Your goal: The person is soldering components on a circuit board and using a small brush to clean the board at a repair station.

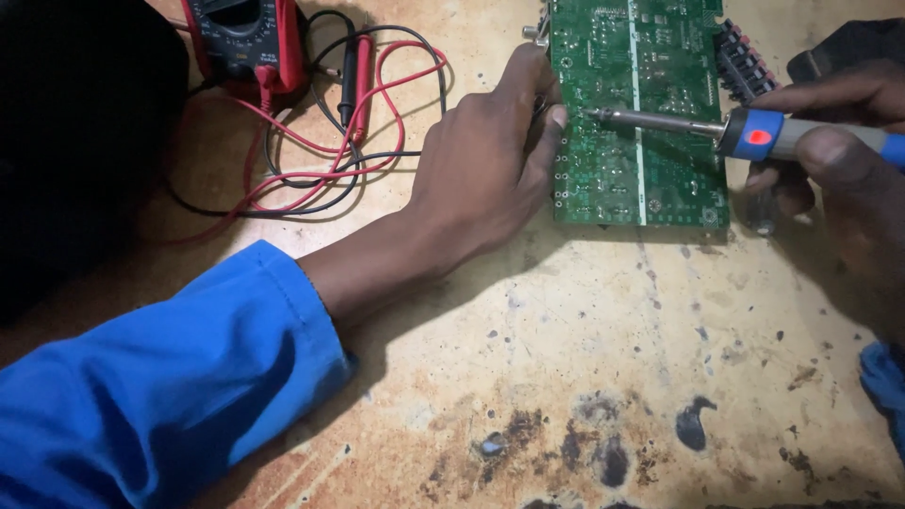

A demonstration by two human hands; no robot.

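Observation:
A green circuit board (641,170) lies solder side up at the top of the bench. My left hand (485,165) rests at its left edge with fingers curled, pinching something thin against the board that I cannot make out. My right hand (839,155) grips a soldering iron (754,132) with a blue and grey handle and a red button. Its metal tip (596,114) points left and touches the board just beside my left fingertips.
A red multimeter (247,40) sits at the top left with its red and black leads (349,141) coiled beside it. A black connector strip (745,61) runs along the board's right edge. The wooden bench (603,377) is stained and burn-marked.

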